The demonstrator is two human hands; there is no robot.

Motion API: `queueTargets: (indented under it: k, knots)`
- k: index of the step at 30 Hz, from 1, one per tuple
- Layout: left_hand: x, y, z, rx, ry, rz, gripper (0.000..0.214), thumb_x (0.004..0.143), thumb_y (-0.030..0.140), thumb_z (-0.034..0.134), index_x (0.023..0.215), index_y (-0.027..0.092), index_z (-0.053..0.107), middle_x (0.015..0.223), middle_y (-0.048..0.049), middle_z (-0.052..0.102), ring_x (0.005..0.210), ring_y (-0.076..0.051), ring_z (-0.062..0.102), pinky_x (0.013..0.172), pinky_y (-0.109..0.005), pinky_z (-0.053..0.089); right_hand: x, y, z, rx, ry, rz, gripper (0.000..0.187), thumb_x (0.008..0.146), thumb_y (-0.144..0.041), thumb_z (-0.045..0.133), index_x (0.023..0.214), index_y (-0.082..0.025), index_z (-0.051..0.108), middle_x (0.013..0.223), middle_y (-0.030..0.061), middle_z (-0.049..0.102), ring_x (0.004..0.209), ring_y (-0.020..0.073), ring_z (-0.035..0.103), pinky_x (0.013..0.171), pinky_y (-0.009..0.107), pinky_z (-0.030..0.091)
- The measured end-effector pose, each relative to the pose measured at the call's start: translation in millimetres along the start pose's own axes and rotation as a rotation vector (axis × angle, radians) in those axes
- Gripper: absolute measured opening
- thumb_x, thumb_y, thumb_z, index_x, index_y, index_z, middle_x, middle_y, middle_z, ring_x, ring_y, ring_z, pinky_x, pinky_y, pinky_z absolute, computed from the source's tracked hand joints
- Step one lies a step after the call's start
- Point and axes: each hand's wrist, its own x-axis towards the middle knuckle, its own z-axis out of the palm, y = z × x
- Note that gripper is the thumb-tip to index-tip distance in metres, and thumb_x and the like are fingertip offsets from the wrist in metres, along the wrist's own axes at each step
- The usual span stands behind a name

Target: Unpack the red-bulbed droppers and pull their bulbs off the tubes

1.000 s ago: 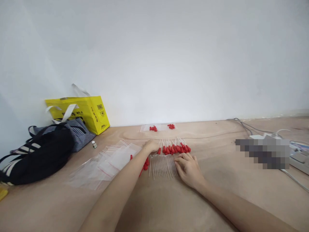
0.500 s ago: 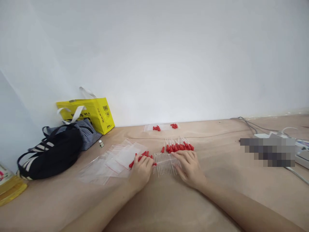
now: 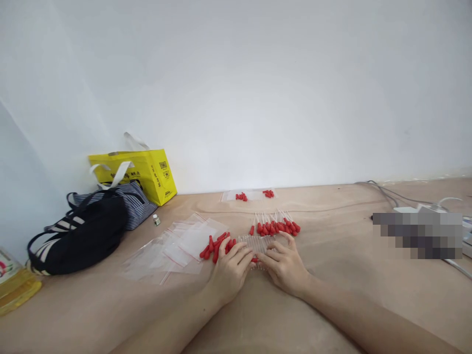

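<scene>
My left hand (image 3: 231,269) is closed, with a red rubber bulb (image 3: 254,260) at its fingertips. Fingertips of my right hand (image 3: 286,263) almost meet that bulb from the other side; the fingers are curled, and what they pinch is hidden. Under and behind both hands lies a row of clear glass dropper tubes (image 3: 258,242). Beside my left hand is a loose pile of red rubber bulbs (image 3: 211,248). Beyond my right hand, droppers with red bulbs fitted (image 3: 278,226) lie side by side, their tubes pointing to the wall.
Clear zip bags (image 3: 173,248) are spread on the left. A bag with tubes and red bulbs (image 3: 250,194) lies by the wall. Farther left are a small bottle (image 3: 156,220), a black bag (image 3: 81,233), a yellow bag (image 3: 158,177) and a yellow liquid container (image 3: 18,290). Cables (image 3: 383,189) run at right.
My left hand has moved right, from the bulb pile to the tubes, bringing a red bulb. The two hands are now close together, and the right fingers have curled in.
</scene>
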Motion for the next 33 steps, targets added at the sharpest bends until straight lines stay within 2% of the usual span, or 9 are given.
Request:
queueTargets:
  k: [3,7,16,20,23,26,28,30,33]
  knots:
    - [0,0,2.4,-0.018,0.004,0.007,0.020,0.086,0.020,0.040,0.087,0.019,0.060,0.086,-0.0003,0.068,0.090,-0.017,0.057,0.097,-0.044,0.017,2,-2,0,-0.030,0.016,0.002,0.012,0.080,-0.019,0.048,0.079,-0.021,0.060,0.052,-0.0042,0.054,0.067,0.0113,0.048,0.095,0.046,0.013]
    - [0,1,-2.2,-0.007,0.017,0.008,0.019,0.084,0.019,0.042,0.080,0.019,0.061,0.080,0.0019,0.068,0.088,-0.016,0.058,0.098,-0.045,0.014,1,-4,-2,-0.054,0.027,-0.040,0.016,0.078,-0.012,0.045,0.072,-0.019,0.058,0.049,-0.0047,0.051,0.066,0.0108,0.047,0.095,0.047,0.013]
    - [-3,2,-9.6,-0.027,0.004,0.059,0.020,0.084,0.016,0.041,0.073,0.020,0.059,0.078,0.0046,0.068,0.083,-0.013,0.059,0.099,-0.044,0.011,-1,-8,-9,-0.038,0.103,-0.086,0.013,0.080,-0.018,0.047,0.074,-0.020,0.058,0.049,-0.0054,0.053,0.067,0.0108,0.049,0.094,0.044,0.017]
    - [-8,-9,-20.5,0.006,0.010,-0.015,0.028,0.085,0.013,0.033,0.075,0.019,0.058,0.077,0.0017,0.068,0.081,-0.013,0.060,0.097,-0.042,0.015,-10,5,-21,-0.046,0.090,-0.009,0.017,0.081,-0.018,0.045,0.072,-0.021,0.058,0.050,-0.0044,0.054,0.067,0.0117,0.050,0.092,0.043,0.018]
    - [-11,-16,-30.9,0.068,0.010,-0.067,0.027,0.085,0.014,0.035,0.078,0.020,0.059,0.081,0.0003,0.067,0.082,-0.014,0.059,0.094,-0.041,0.020,-18,19,-29,-0.107,0.076,0.112,0.018,0.083,-0.021,0.045,0.073,-0.021,0.060,0.054,-0.0022,0.056,0.065,0.0120,0.049,0.086,0.039,0.023]
    - [-10,-19,-34.7,0.084,0.019,-0.071,0.020,0.084,0.021,0.042,0.083,0.022,0.061,0.087,-0.0021,0.065,0.086,-0.017,0.056,0.084,-0.037,0.033,-20,25,-27,-0.118,0.018,0.128,0.021,0.085,-0.022,0.041,0.081,-0.021,0.062,0.053,-0.0007,0.054,0.056,0.0110,0.046,0.067,0.029,0.031]
    - [-8,-24,-35.0,0.065,0.044,-0.185,0.021,0.084,0.024,0.042,0.085,0.021,0.062,0.083,-0.0046,0.060,0.080,-0.016,0.055,0.072,-0.031,0.041,-19,24,-20,-0.095,-0.047,0.154,0.024,0.085,-0.018,0.038,0.092,-0.019,0.061,0.059,0.0011,0.054,0.055,0.0114,0.046,0.058,0.026,0.032]
    - [-8,-36,-36.0,0.017,0.053,-0.364,0.024,0.083,0.026,0.040,0.087,0.019,0.063,0.077,-0.0047,0.055,0.073,-0.015,0.054,0.063,-0.027,0.045,-18,22,-13,-0.051,-0.119,0.198,0.030,0.083,-0.013,0.036,0.105,-0.016,0.055,0.070,0.0044,0.056,0.060,0.0130,0.049,0.056,0.024,0.035]
    - [-10,-58,-39.7,-0.058,0.002,-0.628,0.026,0.079,0.026,0.040,0.089,0.017,0.062,0.078,-0.0044,0.053,0.071,-0.015,0.055,0.063,-0.027,0.047,-17,19,-3,0.054,-0.179,0.249,0.042,0.078,-0.006,0.033,0.118,-0.014,0.046,0.085,0.0089,0.053,0.071,0.0151,0.052,0.060,0.025,0.042]
